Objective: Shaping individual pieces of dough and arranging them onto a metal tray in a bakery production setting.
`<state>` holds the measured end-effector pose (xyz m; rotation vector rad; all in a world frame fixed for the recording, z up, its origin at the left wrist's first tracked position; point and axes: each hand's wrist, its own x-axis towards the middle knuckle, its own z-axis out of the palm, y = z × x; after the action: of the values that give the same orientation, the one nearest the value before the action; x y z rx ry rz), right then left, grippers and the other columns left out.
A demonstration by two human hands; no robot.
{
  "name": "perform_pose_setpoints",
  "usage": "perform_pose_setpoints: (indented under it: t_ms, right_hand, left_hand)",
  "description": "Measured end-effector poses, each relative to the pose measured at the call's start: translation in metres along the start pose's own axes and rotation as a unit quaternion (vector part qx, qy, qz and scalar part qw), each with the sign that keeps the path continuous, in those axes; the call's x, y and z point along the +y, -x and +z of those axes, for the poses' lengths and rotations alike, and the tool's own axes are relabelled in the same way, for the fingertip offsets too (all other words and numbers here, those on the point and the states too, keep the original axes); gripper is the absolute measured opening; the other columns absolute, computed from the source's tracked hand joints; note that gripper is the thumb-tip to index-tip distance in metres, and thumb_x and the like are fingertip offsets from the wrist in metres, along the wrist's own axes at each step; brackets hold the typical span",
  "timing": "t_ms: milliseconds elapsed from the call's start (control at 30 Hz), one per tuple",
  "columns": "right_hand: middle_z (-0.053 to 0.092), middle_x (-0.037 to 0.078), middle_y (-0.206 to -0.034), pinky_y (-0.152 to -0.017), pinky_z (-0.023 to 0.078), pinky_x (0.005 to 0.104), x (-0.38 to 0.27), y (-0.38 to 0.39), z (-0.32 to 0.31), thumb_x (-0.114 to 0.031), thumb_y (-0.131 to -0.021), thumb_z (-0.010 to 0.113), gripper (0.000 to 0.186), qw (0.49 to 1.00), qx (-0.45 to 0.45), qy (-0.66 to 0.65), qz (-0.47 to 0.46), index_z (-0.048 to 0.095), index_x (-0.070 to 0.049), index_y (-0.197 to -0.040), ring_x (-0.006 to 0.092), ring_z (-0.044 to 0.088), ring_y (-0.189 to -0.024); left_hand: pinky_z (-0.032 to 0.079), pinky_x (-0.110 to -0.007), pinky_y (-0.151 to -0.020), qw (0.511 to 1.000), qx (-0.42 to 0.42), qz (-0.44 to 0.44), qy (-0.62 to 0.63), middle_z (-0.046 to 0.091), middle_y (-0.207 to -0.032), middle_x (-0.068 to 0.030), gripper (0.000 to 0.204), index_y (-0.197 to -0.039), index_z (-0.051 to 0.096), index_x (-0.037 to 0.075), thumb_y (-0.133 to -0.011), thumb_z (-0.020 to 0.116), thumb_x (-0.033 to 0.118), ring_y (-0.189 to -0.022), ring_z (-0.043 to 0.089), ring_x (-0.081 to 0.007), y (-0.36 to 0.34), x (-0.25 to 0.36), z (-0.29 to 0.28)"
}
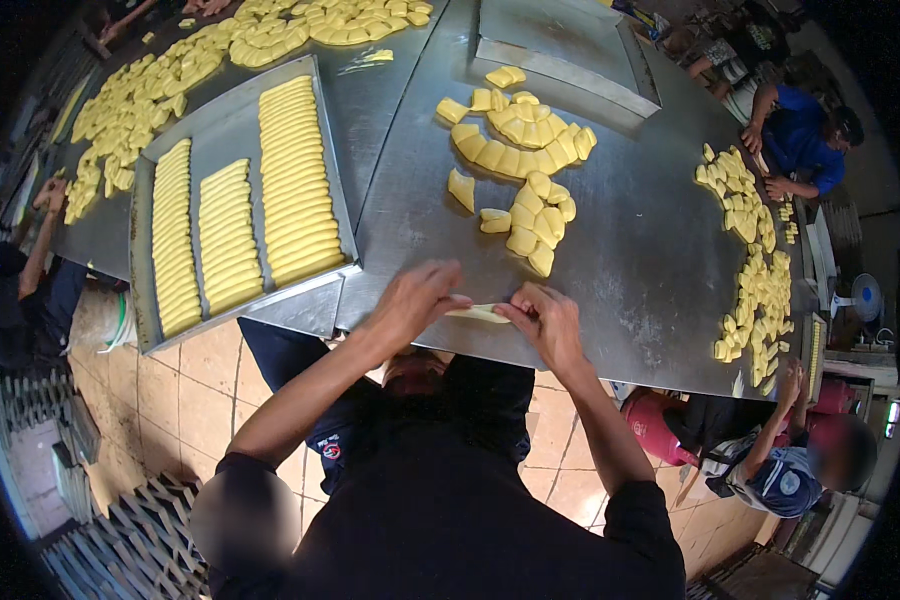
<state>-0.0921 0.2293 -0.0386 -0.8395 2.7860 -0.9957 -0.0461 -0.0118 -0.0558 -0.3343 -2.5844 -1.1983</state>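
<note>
A thin pale dough strip is stretched flat at the steel table's front edge. My left hand is at its left end, thumb and fingertips closed on it. My right hand pinches the other end with bent fingers. Just beyond the strip lies a loose group of cut yellow dough pieces, some joined in curved rows. To the left, a metal tray holds three rows of rolled yellow dough.
An empty metal tray stands at the back of the steel table. More dough piles lie along both sides. Co-workers work at the left, upper right and lower right. Metal racks stand lower left.
</note>
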Motion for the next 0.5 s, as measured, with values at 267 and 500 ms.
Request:
perform_pose_setpoints:
  t_ms: [267,500]
  right_hand:
    - [0.062,0.01,-0.073,-0.063,0.048,0.0444,-0.011,-0.006,0.009,-0.029,-0.087,0.081,0.028,0.995,-0.022,-0.095,-0.006,0.073,-0.003,-0.087,0.0303,0.065,-0.072]
    - [0.061,0.007,-0.071,-0.062,0.047,0.044,-0.004,-0.018,-0.004,-0.045,-0.082,0.081,0.041,0.99,-0.003,0.145,-0.001,0.066,-0.008,-0.073,0.0283,0.063,-0.071]
  left_hand:
    - [0.045,-0.041,-0.066,0.993,-0.073,-0.063,0.068,0.057,-0.075,-0.0101,0.038,-0.087,0.057,0.005,-0.082,0.085,0.03,-0.069,0.058,-0.0295,-0.009,0.005,0.003]
    - [0.039,-0.04,-0.073,0.991,-0.04,0.003,-0.126,0.058,-0.069,-0.006,0.044,-0.081,0.056,0.011,-0.08,0.082,0.046,-0.071,0.056,-0.0283,-0.017,-0.002,-0.002]
